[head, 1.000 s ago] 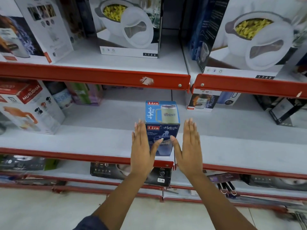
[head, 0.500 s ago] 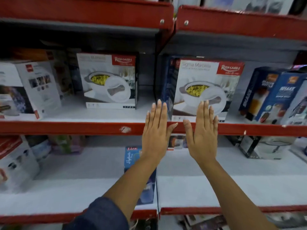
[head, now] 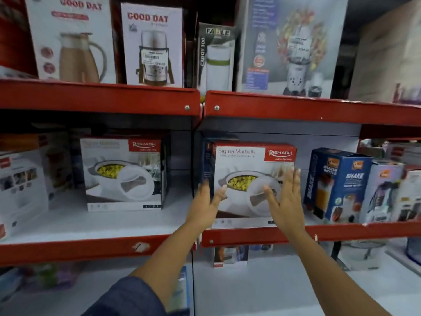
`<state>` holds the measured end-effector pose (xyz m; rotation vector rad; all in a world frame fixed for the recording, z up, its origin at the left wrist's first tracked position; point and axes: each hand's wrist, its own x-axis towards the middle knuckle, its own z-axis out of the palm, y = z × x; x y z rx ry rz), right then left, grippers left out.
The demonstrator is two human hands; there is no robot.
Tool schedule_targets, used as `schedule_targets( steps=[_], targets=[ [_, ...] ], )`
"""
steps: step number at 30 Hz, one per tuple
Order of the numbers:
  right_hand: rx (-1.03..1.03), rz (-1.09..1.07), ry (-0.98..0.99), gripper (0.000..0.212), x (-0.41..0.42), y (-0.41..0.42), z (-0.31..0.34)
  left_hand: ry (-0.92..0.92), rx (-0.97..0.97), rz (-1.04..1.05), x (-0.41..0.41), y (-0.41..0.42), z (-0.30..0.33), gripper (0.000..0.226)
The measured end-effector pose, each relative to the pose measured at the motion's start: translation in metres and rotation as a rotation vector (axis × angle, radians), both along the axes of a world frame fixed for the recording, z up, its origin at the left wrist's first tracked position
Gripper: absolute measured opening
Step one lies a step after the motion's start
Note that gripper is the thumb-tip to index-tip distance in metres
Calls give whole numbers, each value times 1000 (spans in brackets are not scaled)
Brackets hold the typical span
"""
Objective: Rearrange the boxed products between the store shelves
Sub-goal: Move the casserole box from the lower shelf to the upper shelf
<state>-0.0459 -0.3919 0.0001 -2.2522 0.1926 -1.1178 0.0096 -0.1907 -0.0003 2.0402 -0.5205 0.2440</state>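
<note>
head view looks at red-edged store shelves, with both arms raised toward the middle shelf (head: 341, 233). the left hand (head: 205, 205) is open, its fingers spread along the left edge of a white casserole box (head: 248, 169) marked "sigma marbella" and "rishabh", the thumb lying across the box's front face. the right hand (head: 286, 201) is also open and flat, fingers pointing up, over the right part of the same box's front; whether the palm presses the cardboard i cannot tell. neither hand is closed around the box. the box stands upright at the front of the middle shelf, in the right bay, just beside a blue shaker bottle box (head: 337, 185) on its right. a second casserole box (head: 123, 174) of the same kind stands further back in the left bay. on the top shelf stand two "good day" boxes (head: 152, 46), a "fable" box (head: 216, 58) and a blender box (head: 287, 46).
</note>
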Motion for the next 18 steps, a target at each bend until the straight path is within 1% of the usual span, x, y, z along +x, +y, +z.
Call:
schedule_targets(
  steps=[3, 5, 8, 10, 13, 18],
  targets=[
    [142, 91, 35, 95, 1, -4, 0, 122, -88, -124, -1, -2, -5, 80],
    [191, 116, 19, 101, 1, -6, 0, 180, -142, -179, -4, 0, -8, 85],
    [245, 108, -14, 105, -2, -6, 4, 201, -226, -206, -7, 6, -7, 84],
    [245, 112, -59, 105, -7, -2, 8, 177, -281, -208, -10, 10, -4, 80],
    [247, 140, -138, 103, -19, 8, 16, 108, -366, -183, -20, 19, 0, 62],
    [224, 144, -211, 100, -43, 32, 25, -20, -451, -132, -43, 39, 3, 59]
  ],
)
